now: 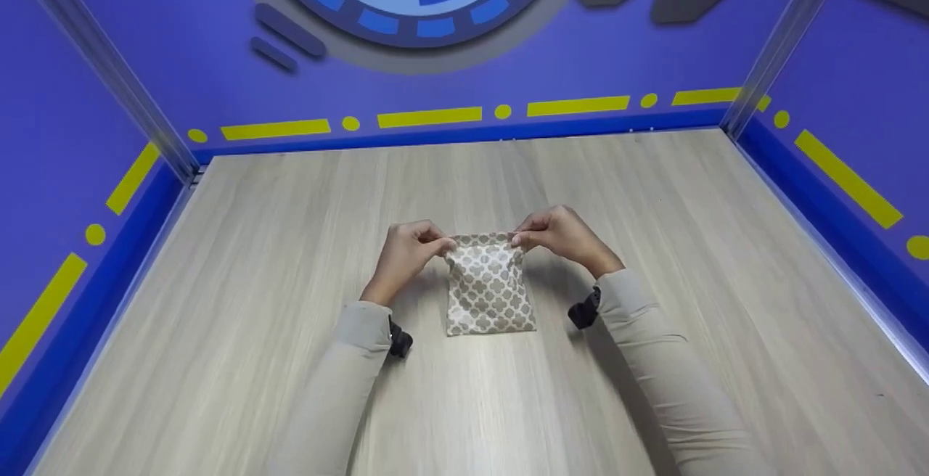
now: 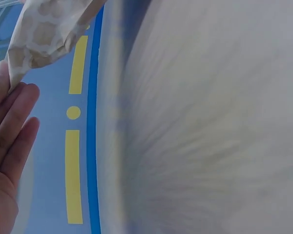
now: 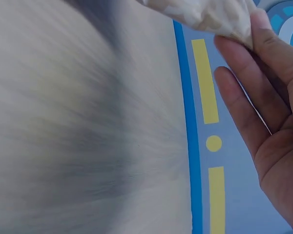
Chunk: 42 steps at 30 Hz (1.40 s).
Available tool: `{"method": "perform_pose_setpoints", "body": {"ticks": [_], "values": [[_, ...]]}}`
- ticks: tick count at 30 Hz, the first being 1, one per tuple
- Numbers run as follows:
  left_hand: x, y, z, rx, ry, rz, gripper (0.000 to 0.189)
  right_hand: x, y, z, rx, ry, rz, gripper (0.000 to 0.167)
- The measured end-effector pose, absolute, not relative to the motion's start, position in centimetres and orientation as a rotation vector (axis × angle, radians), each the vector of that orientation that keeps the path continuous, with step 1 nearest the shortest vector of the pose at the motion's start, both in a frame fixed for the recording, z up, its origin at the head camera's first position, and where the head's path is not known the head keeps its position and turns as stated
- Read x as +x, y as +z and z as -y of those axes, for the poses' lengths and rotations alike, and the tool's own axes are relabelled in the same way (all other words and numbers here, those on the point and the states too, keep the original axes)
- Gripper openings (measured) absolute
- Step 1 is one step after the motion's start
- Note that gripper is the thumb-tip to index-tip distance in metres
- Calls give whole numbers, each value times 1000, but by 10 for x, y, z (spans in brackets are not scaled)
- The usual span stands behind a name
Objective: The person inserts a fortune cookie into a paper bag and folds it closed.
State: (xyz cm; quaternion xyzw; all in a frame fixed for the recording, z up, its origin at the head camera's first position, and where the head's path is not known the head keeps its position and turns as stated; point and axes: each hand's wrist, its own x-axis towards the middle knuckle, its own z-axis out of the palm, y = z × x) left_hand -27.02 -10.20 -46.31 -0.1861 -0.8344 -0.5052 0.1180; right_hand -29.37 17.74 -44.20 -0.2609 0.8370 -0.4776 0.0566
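A small cloth pouch point(image 1: 490, 287), white with a beige quatrefoil pattern, hangs or lies between the two hands in the head view. The left hand point(image 1: 411, 252) pinches its upper left corner between thumb and fingers. At the upper right corner, the right hand point(image 1: 562, 235) pinches the fabric the same way. In the left wrist view, a corner of the pouch point(image 2: 44, 34) is caught between thumb and fingertips. The right wrist view has the other corner of the pouch point(image 3: 219, 17) in the right hand's pinch. What the pouch contains, if anything, is hidden.
A light wood-grain table point(image 1: 290, 207) spreads under the hands. Blue panels point(image 1: 508, 77) with yellow dashes stand along its back and sides, joined by metal corner posts point(image 1: 787, 40). Each wrist wears a black camera point(image 1: 400, 342) below the sleeve cuff.
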Motion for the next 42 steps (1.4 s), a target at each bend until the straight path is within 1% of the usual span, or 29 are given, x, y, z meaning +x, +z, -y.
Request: {"method": "perform_pose_setpoints", "body": {"ticks": [4, 9, 14, 25, 30, 36, 42], "values": [[-271, -464, 101, -548, -1496, 2460, 12, -294, -443, -178, -817, -1453, -2527, 18], [-273, -464, 102, -580, -1474, 2480, 10, -296, -444, -182, -785, -1440, -2517, 20], [-275, -465, 102, -606, -1404, 2537, 11, -297, -446, -186, -749, -1379, -2544, 21], [-280, -466, 94, -446, -1360, 2637, 10, -296, -456, -181, -696, -1329, -2709, 20], [-282, -468, 92, -436, -1304, 2718, 13, -297, -462, -178, -636, -1283, -2774, 20], [-282, -469, 96, -456, -1270, 2760, 14, -296, -464, -177, -640, -1282, -2788, 22], [-281, -467, 105, -479, -1241, 2787, 22, -296, -465, -182, -571, -1295, -2762, 25]]}}
